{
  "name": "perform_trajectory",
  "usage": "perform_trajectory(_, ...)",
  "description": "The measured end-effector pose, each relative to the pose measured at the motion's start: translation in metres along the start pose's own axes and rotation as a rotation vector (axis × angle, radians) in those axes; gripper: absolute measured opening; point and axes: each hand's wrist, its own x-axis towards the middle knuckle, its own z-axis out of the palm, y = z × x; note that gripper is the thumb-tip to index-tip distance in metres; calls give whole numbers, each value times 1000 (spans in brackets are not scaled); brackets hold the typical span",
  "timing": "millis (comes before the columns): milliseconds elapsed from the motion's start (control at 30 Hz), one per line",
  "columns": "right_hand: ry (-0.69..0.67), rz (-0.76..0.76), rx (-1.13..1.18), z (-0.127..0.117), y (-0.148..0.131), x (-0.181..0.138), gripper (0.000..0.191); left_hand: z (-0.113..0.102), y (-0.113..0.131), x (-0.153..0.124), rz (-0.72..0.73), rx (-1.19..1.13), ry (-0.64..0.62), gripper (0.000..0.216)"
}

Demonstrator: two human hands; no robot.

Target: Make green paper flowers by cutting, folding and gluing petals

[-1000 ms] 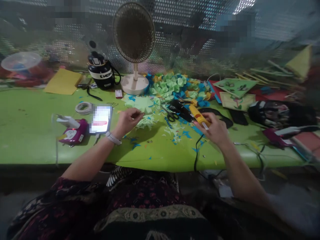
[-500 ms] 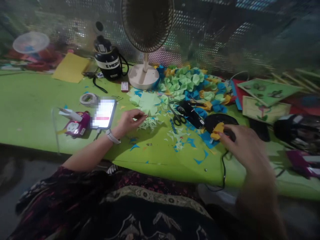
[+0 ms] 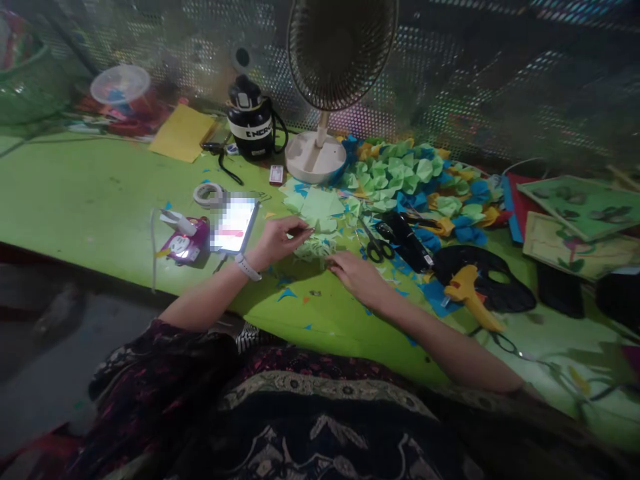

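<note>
Cut paper piece: a small pale green fringed piece (image 3: 314,249) lies on the green table (image 3: 90,200), just at 6 o'clock of the flat pale green paper sheets (image 3: 320,207) and between the two hands
Left hand: the left hand (image 3: 280,239), a white watch at its wrist, sits at 9 o'clock of the piece, fingers curled and thumb and forefinger pinched together on something thin; what it is cannot be told
Right hand: the right hand (image 3: 356,275) lies at 4 o'clock of the piece, palm down and fingers stretched flat, fingertips at the piece's edge, gripping nothing
Scraps: blue and green paper snippets (image 3: 285,293) dot the table around both hands
Scissors: black-handled scissors (image 3: 376,247) lie at 2 o'clock of the right hand
Glue gun: a yellow glue gun (image 3: 470,293) rests at 3 o'clock, partly on a black mat (image 3: 505,293)
Folded papers: a heap of green, blue and yellow folded shapes (image 3: 410,180) spreads at 1 o'clock
Phone: a lit phone (image 3: 234,223) lies at 9 o'clock of the left hand, a purple gadget (image 3: 185,243) beside it and a tape roll (image 3: 209,195) beyond
Fan: a table fan (image 3: 330,80) stands at 12 o'clock, a black flask (image 3: 253,123) to its left
</note>
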Motion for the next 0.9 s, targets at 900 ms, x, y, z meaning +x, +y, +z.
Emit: perform_trajectory(900, 325, 189, 377, 1, -13, 0, 22, 18, 8, -6, -435, -544, -68, 21)
